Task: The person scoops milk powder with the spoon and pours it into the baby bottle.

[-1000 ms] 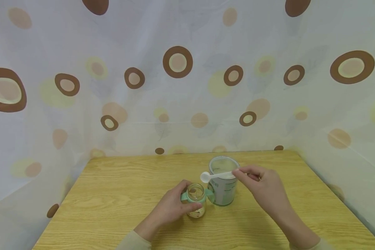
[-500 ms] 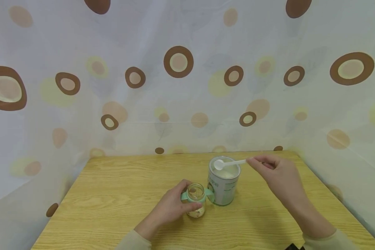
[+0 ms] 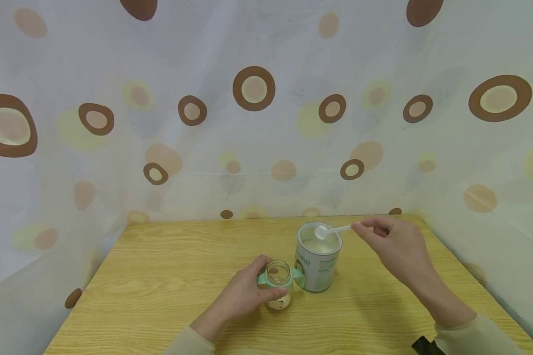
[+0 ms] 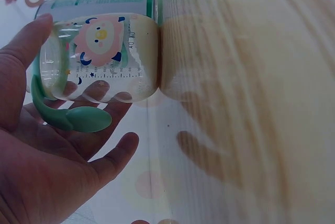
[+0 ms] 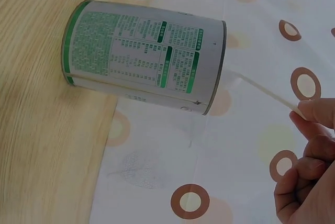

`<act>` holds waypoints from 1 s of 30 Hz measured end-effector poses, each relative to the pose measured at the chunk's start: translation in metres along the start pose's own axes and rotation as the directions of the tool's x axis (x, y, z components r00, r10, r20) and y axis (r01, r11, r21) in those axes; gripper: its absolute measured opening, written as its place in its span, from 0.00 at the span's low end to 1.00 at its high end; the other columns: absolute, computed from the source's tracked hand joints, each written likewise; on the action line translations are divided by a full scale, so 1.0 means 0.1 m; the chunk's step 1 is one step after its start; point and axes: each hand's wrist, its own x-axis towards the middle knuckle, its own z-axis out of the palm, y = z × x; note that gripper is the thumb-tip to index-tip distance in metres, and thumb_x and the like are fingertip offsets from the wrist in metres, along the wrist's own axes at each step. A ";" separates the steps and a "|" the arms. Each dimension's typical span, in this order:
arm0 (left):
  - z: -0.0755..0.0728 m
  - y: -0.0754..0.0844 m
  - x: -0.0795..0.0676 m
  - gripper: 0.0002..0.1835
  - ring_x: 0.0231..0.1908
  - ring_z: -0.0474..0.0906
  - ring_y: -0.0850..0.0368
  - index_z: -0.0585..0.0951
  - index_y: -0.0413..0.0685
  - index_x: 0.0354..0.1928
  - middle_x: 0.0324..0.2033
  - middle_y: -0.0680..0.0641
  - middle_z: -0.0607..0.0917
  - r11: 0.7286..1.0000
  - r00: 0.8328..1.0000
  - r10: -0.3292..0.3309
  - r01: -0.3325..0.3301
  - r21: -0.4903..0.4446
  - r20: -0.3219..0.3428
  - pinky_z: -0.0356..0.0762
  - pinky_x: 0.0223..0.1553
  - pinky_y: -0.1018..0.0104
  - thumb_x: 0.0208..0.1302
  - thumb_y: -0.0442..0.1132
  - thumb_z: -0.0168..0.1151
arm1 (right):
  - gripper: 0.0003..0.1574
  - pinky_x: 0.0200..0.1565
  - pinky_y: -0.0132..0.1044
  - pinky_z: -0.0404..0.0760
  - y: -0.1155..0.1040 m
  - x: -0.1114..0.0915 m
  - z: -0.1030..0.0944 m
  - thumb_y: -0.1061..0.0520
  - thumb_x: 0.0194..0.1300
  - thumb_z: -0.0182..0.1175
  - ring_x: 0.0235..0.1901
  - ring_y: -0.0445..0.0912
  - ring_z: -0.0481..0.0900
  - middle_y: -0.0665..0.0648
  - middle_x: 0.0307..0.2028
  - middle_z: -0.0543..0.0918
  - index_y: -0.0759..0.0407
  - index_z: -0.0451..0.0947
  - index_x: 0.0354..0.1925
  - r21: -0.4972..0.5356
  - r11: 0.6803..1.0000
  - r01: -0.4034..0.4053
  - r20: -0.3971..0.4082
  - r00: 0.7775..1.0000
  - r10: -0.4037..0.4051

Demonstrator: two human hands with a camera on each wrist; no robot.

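Observation:
My left hand [image 3: 244, 291] grips a clear baby bottle [image 4: 112, 59] round its upper body. The bottle stands upright and uncapped on the table, with green handles and a pale layer at its bottom; a cartoon animal is printed on its side. Pinched by the handle end between thumb and fingers of my right hand [image 3: 397, 246] is a white measuring scoop [image 3: 322, 232]. The scoop's bowl hangs over the mouth of a milk powder tin [image 3: 316, 271], which is open on top and shows pale powder inside. The tin stands just behind and right of the bottle.
The wood-grain table [image 3: 182, 266] stretches left and right of the tin and bottle. A patterned curtain [image 3: 266, 138] rises along its back and both sides. Something small and black [image 3: 426, 346] shows by the right sleeve at the front.
My right hand has carried the scoop from beside the bottle, rightward and back, until its bowl is above the tin. The left hand and bottle stay where they were.

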 end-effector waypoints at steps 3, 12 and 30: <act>0.00 0.00 0.00 0.32 0.56 0.84 0.51 0.78 0.54 0.67 0.56 0.51 0.87 1.000 1.000 -0.001 0.001 0.002 0.000 0.81 0.60 0.41 0.68 0.56 0.81 | 0.20 0.28 0.39 0.67 -0.01 0.02 0.02 0.40 0.78 0.70 0.23 0.44 0.67 0.47 0.23 0.74 0.54 0.94 0.48 -0.065 0.996 0.058 -0.012 0.998 -0.059; 0.00 -0.01 0.01 0.33 0.56 0.84 0.51 0.78 0.52 0.67 0.55 0.51 0.88 1.000 1.000 0.015 -0.015 0.001 0.000 0.81 0.60 0.41 0.68 0.55 0.81 | 0.14 0.24 0.36 0.59 0.00 0.08 0.11 0.45 0.76 0.73 0.20 0.43 0.62 0.47 0.20 0.69 0.53 0.95 0.44 -0.132 0.983 0.130 0.013 0.992 -0.129; -0.01 0.01 -0.01 0.33 0.55 0.84 0.51 0.78 0.50 0.67 0.55 0.50 0.88 1.000 1.000 0.011 -0.011 0.005 0.005 0.81 0.59 0.41 0.68 0.54 0.81 | 0.08 0.27 0.40 0.67 0.02 0.21 0.29 0.49 0.73 0.76 0.26 0.44 0.71 0.44 0.25 0.78 0.49 0.95 0.37 -0.200 0.959 0.201 0.088 0.978 -0.187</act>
